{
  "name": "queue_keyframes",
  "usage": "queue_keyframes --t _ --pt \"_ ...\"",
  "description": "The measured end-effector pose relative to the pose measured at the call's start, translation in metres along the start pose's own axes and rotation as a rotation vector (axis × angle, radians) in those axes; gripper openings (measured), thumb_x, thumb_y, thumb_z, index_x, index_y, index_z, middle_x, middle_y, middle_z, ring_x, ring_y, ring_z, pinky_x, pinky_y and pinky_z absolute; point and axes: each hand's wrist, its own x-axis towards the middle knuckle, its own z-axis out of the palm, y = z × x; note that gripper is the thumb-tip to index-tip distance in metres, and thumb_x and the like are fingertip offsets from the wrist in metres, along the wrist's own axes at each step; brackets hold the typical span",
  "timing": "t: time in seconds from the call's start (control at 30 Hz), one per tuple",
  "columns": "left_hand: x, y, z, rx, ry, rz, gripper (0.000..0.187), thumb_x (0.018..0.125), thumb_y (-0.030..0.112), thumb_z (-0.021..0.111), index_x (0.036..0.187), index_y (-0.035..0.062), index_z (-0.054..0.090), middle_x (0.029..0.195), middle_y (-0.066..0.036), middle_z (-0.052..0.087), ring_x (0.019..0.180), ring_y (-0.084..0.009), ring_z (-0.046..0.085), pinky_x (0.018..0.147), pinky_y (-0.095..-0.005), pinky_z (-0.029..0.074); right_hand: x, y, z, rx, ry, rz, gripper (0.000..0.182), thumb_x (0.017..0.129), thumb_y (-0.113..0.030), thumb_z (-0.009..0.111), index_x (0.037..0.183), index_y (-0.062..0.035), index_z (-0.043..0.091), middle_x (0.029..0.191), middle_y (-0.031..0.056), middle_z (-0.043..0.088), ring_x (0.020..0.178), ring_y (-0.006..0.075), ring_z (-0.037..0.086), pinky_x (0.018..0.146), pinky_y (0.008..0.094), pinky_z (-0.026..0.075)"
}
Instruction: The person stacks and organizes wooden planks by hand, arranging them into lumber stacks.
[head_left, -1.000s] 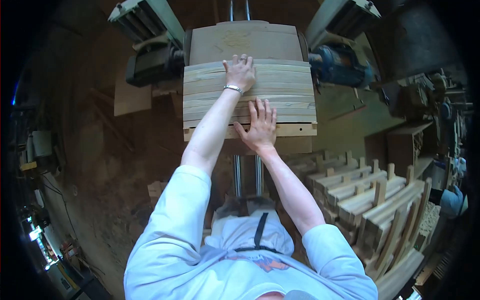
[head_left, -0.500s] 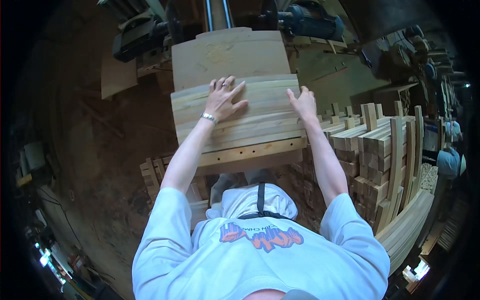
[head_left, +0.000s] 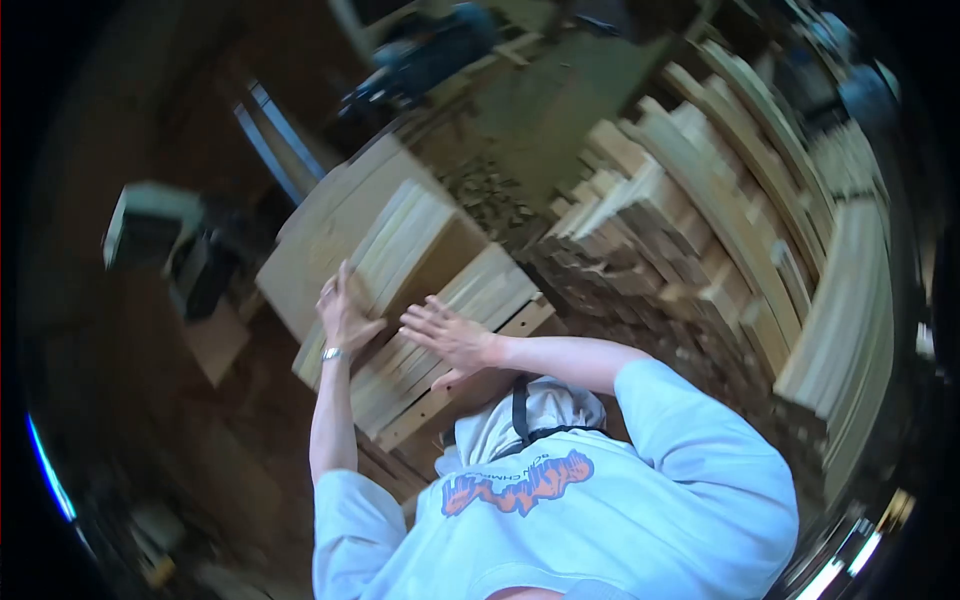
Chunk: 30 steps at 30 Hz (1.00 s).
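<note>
Wooden strips lie side by side on a flat board [head_left: 330, 220], split into two groups. My left hand [head_left: 345, 318], wearing a ring and a metal wristband, rests at the left end of the far strips [head_left: 400, 245], with thumb and fingers apart. On the near strips [head_left: 490, 287] lies my right hand [head_left: 455, 340], its fingers spread and nothing gripped. Between the groups a brown gap [head_left: 440, 262] shows. A wooden bar with holes [head_left: 525, 320] runs along the board's near edge. Motion blurs some detail.
Stacked lumber [head_left: 660, 210] stands to the right, with long boards [head_left: 840, 310] farther right. Two metal rails [head_left: 270, 145] run beyond the board. A blue motor [head_left: 435, 55] is at the back, and dark machine parts [head_left: 200, 265] are at left.
The view has rotated, so the board appears tilted. The strips, side by side before, are now parted into two groups. My right hand has moved from their right end onto the near group.
</note>
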Motion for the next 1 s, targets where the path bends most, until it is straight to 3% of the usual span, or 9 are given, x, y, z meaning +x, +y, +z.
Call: queue_keyframes --t 0.07,0.17,0.33,0.5,0.67,0.77,0.83,0.93,1.0 --pt "-0.014 0.016 -0.022 0.015 0.067 0.046 0.122 0.047 0.026 0.083 0.151 0.0109 0.021 0.132 -0.023 0.044 0.128 -0.0371 0.039 0.108 -0.0479 0.029 0.008 0.011 0.003 0.099 -0.149 -0.100 0.118 0.058 -0.063 0.077 0.147 -0.0026 0.030 0.147 0.0207 0.036 0.140 0.0383 0.028 0.118 0.0563 0.009" --pt "-0.051 0.038 -0.050 0.039 0.269 0.075 0.116 0.048 0.020 0.078 0.150 0.0085 0.024 0.131 -0.022 0.045 0.126 -0.0386 0.040 0.107 -0.0483 0.031 0.041 0.045 -0.012 -0.083 -0.309 -0.232 0.126 0.039 -0.048 0.089 0.144 -0.0073 0.032 0.136 0.0161 0.046 0.127 0.0341 0.042 0.109 0.0534 0.025" --pt "-0.123 0.040 -0.087 -0.326 0.332 0.115 0.114 0.049 0.014 0.075 0.151 0.0072 0.024 0.132 -0.017 0.044 0.126 -0.0344 0.040 0.109 -0.0464 0.029 0.060 0.022 -0.021 -0.314 -0.446 -0.208 0.117 0.036 -0.049 0.089 0.135 -0.0105 0.041 0.122 0.0111 0.049 0.119 0.0277 0.044 0.103 0.0521 0.030" --pt "-0.135 0.075 -0.147 -1.099 0.159 0.228 0.113 0.049 0.008 0.072 0.152 0.0080 0.026 0.130 -0.008 0.044 0.121 -0.0237 0.046 0.103 -0.0366 0.039 0.028 -0.046 -0.090 -0.412 -0.167 0.017 0.122 0.040 -0.047 0.085 0.142 -0.0066 0.034 0.122 0.0132 0.045 0.119 0.0283 0.042 0.103 0.0507 0.027" --pt "-0.111 0.158 -0.200 -1.232 -0.032 0.471 0.111 0.051 0.012 0.073 0.151 0.0029 0.025 0.138 -0.010 0.046 0.123 -0.0244 0.049 0.101 -0.0344 0.042 -0.088 -0.098 -0.143 -0.349 0.177 0.466 0.128 0.039 -0.045 0.085 0.146 -0.0018 0.028 0.125 0.0168 0.043 0.116 0.0311 0.043 0.101 0.0494 0.029" --pt "-0.039 0.194 -0.188 -1.228 -0.350 0.742 0.099 0.061 0.027 0.076 0.145 -0.0027 0.034 0.128 -0.014 0.054 0.115 -0.0252 0.058 0.096 -0.0342 0.048 -0.187 -0.123 -0.135 0.095 0.358 0.794 0.129 0.042 -0.045 0.087 0.147 -0.0020 0.026 0.127 0.0181 0.041 0.121 0.0352 0.040 0.105 0.0475 0.030" --pt "-0.033 0.270 -0.184 -1.201 -0.464 0.754 0.088 0.068 0.028 0.073 0.143 -0.0008 0.037 0.120 -0.011 0.059 0.104 -0.0161 0.060 0.087 -0.0305 0.050 -0.258 -0.121 -0.092 0.264 0.551 0.859 0.130 0.044 -0.051 0.088 0.147 -0.0020 0.025 0.133 0.0204 0.040 0.124 0.0377 0.041 0.106 0.0491 0.034" --pt "-0.048 0.389 -0.158 -1.285 -0.548 0.672 0.059 0.085 0.031 0.062 0.134 0.0018 0.050 0.110 -0.004 0.063 0.088 -0.0069 0.059 0.075 -0.0235 0.048 -0.349 -0.150 -0.075 0.294 0.593 1.079 0.128 0.045 -0.058 0.086 0.145 0.0005 0.031 0.138 0.0242 0.039 0.129 0.0400 0.039 0.110 0.0483 0.033" --pt "-0.071 0.468 -0.159 -1.248 -0.719 0.530 0.042 0.084 0.036 0.066 0.113 0.0055 0.062 0.096 -0.004 0.065 0.080 -0.0086 0.061 0.068 -0.0258 0.050 -0.400 -0.167 -0.072 0.399 0.633 1.121 0.128 0.045 -0.058 0.086 0.144 0.0013 0.031 0.138 0.0245 0.039 0.129 0.0404 0.039 0.110 0.0480 0.033"
